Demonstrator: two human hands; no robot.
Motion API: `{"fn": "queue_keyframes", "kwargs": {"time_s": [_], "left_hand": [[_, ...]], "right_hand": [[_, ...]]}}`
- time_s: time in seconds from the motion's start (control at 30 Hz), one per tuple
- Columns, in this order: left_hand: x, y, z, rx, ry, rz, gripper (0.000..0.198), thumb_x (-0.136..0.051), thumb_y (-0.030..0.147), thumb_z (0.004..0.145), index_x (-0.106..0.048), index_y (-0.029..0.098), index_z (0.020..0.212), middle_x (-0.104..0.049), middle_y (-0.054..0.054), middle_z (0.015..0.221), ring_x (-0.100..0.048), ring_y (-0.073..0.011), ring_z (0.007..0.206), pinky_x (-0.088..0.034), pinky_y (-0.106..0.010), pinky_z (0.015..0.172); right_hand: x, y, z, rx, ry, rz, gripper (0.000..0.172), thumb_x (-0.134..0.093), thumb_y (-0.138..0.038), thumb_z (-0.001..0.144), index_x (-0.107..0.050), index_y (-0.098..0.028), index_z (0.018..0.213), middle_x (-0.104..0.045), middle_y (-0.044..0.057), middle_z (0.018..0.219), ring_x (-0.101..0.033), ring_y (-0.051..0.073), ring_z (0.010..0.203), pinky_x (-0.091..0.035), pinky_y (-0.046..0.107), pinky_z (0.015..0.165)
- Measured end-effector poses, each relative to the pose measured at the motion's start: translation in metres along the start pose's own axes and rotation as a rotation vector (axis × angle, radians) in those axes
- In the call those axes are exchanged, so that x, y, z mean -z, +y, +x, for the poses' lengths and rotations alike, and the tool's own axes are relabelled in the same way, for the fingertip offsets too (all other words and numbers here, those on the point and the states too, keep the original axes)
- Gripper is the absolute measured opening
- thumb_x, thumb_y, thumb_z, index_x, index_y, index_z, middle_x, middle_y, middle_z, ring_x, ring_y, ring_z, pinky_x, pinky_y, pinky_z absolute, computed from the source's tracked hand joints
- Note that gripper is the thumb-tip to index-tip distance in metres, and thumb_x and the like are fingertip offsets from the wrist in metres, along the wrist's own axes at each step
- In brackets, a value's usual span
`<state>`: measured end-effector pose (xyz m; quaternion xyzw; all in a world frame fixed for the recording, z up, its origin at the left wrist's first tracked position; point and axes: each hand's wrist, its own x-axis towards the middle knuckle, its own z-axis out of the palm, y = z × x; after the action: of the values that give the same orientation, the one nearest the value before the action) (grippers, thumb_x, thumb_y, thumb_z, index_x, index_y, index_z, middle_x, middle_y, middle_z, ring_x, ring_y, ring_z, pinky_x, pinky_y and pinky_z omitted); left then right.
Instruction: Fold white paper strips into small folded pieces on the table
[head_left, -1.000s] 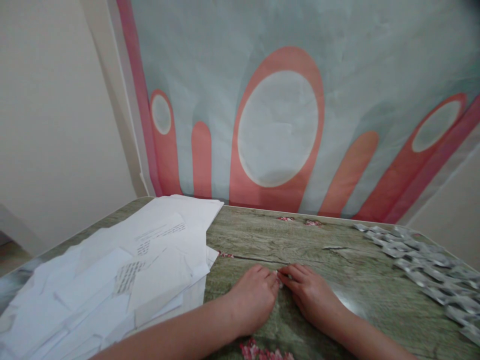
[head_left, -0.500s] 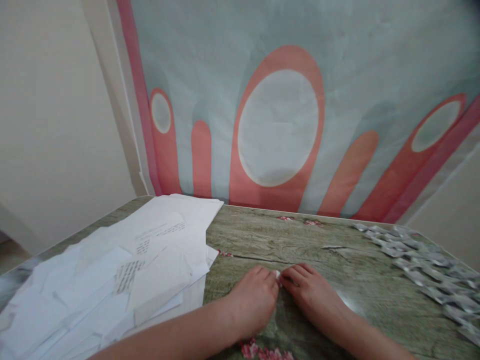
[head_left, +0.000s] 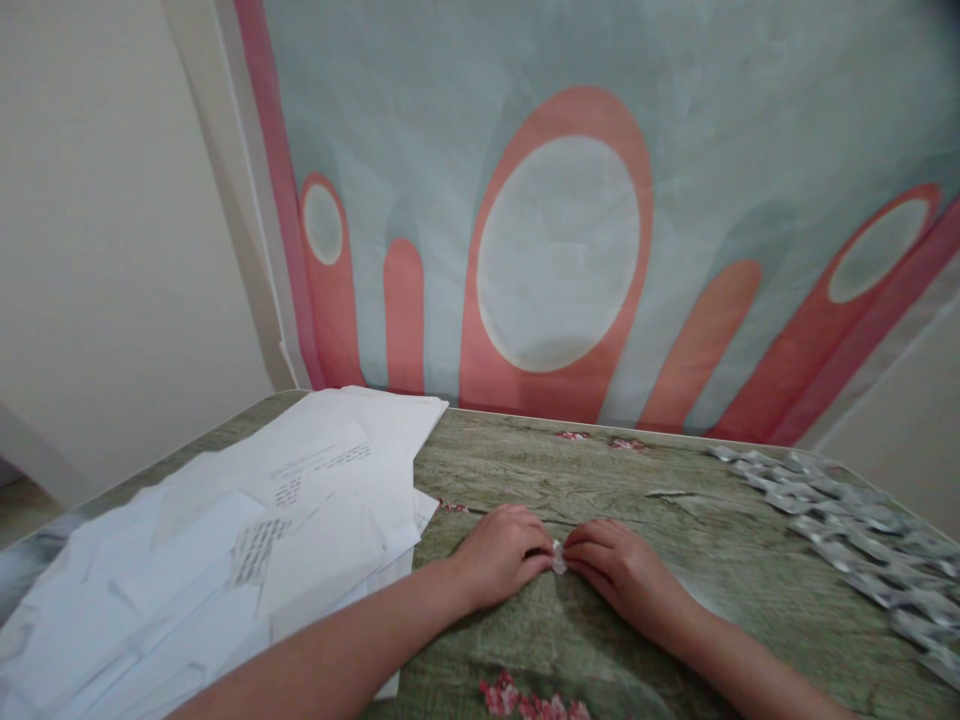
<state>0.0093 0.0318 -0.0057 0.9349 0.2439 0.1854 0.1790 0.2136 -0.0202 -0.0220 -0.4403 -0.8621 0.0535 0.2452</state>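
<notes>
Small white paper piece (head_left: 557, 558) sits between the hands, equally near both; left hand (head_left: 501, 553) and right hand (head_left: 622, 572) each pinch one side.

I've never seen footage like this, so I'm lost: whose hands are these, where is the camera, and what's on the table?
No machine here: a person wears a camera on the head, looking forward and down at their own two bare hands. The left hand and right hand meet on the table, both pinching a small scrap of white paper between fingertips. On the left lies a loose pile of white sheets, some printed. Along the right lie many small folded paper pieces. Behind hangs a cloth with pink arches.
</notes>
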Motion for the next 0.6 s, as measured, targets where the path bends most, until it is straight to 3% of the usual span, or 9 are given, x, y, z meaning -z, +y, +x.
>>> {"fn": "queue_keyframes", "kwargs": {"time_s": [0.37,0.6], "left_hand": [[-0.0066,-0.0008,0.0033,0.244,0.087,-0.055,0.012,-0.062,0.032,0.080,-0.069,0.022,0.078,-0.059,-0.001,0.085,-0.051,-0.0186,0.092,-0.036,-0.031,0.082],[-0.0093,0.0042,0.0047,0.297,0.099,0.036,0.016,-0.058,0.034,0.082,-0.065,0.020,0.077,-0.057,-0.002,0.087,-0.049,-0.0203,0.091,-0.036,-0.033,0.080]], "right_hand": [[-0.0040,-0.0014,0.0049,-0.229,0.056,0.342,0.019,-0.052,-0.027,0.086,-0.067,-0.020,0.078,-0.061,0.004,0.084,-0.058,0.017,0.081,-0.046,0.030,0.074],[-0.0082,-0.0023,0.0071,-0.275,0.084,0.357,0.016,-0.052,-0.022,0.084,-0.060,-0.019,0.071,-0.058,0.003,0.080,-0.055,0.017,0.078,-0.044,0.030,0.073]]}}
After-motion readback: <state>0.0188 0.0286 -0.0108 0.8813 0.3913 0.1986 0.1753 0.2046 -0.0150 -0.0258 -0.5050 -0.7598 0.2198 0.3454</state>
